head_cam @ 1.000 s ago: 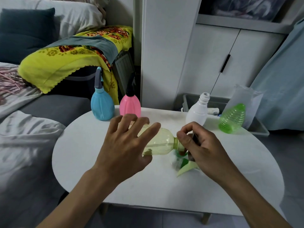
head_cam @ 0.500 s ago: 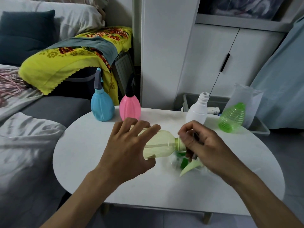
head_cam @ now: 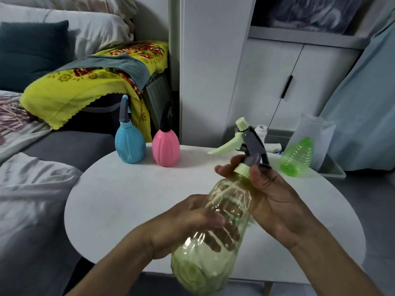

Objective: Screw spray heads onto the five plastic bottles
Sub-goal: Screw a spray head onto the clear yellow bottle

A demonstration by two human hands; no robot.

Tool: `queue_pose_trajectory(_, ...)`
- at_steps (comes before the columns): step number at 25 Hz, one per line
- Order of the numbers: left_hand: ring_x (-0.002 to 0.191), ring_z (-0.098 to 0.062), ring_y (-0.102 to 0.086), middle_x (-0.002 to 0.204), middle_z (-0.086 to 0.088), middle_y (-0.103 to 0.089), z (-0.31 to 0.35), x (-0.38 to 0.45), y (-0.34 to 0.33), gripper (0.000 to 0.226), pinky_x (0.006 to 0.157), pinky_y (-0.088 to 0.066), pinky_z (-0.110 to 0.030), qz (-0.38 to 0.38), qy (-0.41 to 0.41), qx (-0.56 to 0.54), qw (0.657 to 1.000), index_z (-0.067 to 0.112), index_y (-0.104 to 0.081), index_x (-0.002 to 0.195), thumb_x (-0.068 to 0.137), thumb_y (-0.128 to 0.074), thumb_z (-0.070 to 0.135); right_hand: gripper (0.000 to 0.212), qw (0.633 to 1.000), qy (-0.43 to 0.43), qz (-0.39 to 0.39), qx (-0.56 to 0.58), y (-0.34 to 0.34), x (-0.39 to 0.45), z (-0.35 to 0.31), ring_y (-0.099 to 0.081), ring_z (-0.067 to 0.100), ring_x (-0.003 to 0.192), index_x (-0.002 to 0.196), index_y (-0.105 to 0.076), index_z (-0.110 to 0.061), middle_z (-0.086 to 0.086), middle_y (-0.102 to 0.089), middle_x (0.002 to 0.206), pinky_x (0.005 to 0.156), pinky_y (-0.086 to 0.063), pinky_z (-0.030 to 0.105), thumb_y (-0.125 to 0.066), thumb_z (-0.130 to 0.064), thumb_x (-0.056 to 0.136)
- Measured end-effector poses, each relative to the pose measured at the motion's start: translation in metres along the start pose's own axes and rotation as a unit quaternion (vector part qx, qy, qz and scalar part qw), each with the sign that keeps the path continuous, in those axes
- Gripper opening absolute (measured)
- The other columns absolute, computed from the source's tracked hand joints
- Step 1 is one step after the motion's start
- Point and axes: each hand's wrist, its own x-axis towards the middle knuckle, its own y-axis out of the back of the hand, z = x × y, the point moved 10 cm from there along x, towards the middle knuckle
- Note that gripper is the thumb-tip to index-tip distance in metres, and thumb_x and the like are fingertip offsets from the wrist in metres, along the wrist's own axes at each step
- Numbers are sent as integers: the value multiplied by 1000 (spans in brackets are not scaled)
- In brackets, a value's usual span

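I hold a clear yellow-green bottle (head_cam: pixel 215 238) tilted above the white round table (head_cam: pixel 119 201), its neck pointing away from me. My left hand (head_cam: pixel 188 223) grips the bottle's body from the left. My right hand (head_cam: pixel 271 197) pinches the pale green collar of a grey and pale green spray head (head_cam: pixel 248 144) that sits on the neck. A blue bottle (head_cam: pixel 130 146) and a pink bottle (head_cam: pixel 165 149) stand at the back left with spray heads on. A white bottle (head_cam: pixel 261 131) peeks out behind the spray head. A green ribbed bottle (head_cam: pixel 297 157) without a head lies at the back right.
A sofa with grey bedding (head_cam: pixel 27 189) and a yellow blanket (head_cam: pixel 70 92) lies to the left. White cabinets (head_cam: pixel 288 86) stand behind the table. A grey bin (head_cam: pixel 329 167) with a clear plastic bag (head_cam: pixel 314 133) sits on the floor at the back right.
The yellow-green bottle lay on the table under both hands. It is now lifted and tilted towards me, with the spray head on its neck.
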Motion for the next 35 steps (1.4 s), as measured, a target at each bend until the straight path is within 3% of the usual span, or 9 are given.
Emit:
queue_pose_trajectory(3,84,-17,-67,91,-14,-72,15,-1,3,34,76,-54,-32,64,-56,119,989,10,-67,96,72,-72,34,34,998,20,21,-58,-2,1,-7,-69,26,101,100,-75,-11,12,-75,95,86,-56,37,-83,-31,73)
queue_pose_trajectory(6,83,-14,-67,89,-5,-72,27,-3,13,36,79,-56,-33,128,-91,164,974,17,-68,98,70,-80,35,30,994,50,49,-89,1,0,-13,-70,24,99,96,-77,-15,6,-76,93,83,-55,35,-83,-33,72)
queue_pose_trajectory(8,86,-16,-67,92,-4,-72,21,0,9,36,80,-57,-32,92,-61,142,984,19,-69,101,69,-81,30,27,997,31,31,-66,-3,-1,-8,-69,29,97,91,-75,-11,9,-74,87,85,-54,39,-84,-28,72)
queue_pose_trajectory(13,95,-17,-65,100,-2,-72,-4,1,-35,36,87,-52,-31,-84,47,-14,995,22,-74,103,68,-68,15,26,989,-62,-137,-8,-33,-10,12,-65,33,96,67,-63,-9,12,-70,78,104,-40,53,-69,-25,88)
queue_pose_trajectory(17,83,-16,-64,89,-4,-70,9,8,-13,26,76,-54,-27,26,-23,95,995,21,-72,95,70,-82,23,42,997,-21,12,-67,-10,-1,0,-66,23,67,46,-51,-17,5,-55,49,91,-51,40,-80,-31,73)
queue_pose_trajectory(22,71,-15,-56,78,-11,-62,19,7,-10,41,66,-47,-34,82,-78,155,981,6,-64,95,67,-83,29,41,988,9,106,-114,2,-1,-6,-56,23,64,40,-46,-16,6,-49,44,71,-55,27,-74,-23,70)
queue_pose_trajectory(25,68,-14,-54,76,-1,-61,21,7,-9,42,63,-46,-34,96,-85,173,977,6,-64,94,65,-83,30,41,983,11,130,-129,4,-2,-9,-54,22,62,41,-45,-16,7,-50,45,66,-55,23,-70,-22,73)
queue_pose_trajectory(30,69,-16,-55,76,-11,-63,23,9,-9,42,63,-48,-45,122,-94,174,973,8,-65,94,65,-84,31,40,978,20,152,-141,8,-4,-14,-53,23,61,43,-45,-15,7,-50,45,61,-54,23,-69,-18,74)
queue_pose_trajectory(35,67,-12,-56,74,-3,-63,18,10,-9,40,64,-48,-36,141,-85,178,970,12,-65,91,65,-85,35,39,975,17,173,-135,15,-4,-13,-54,20,57,42,-47,-15,6,-50,45,60,-54,24,-72,-19,72)
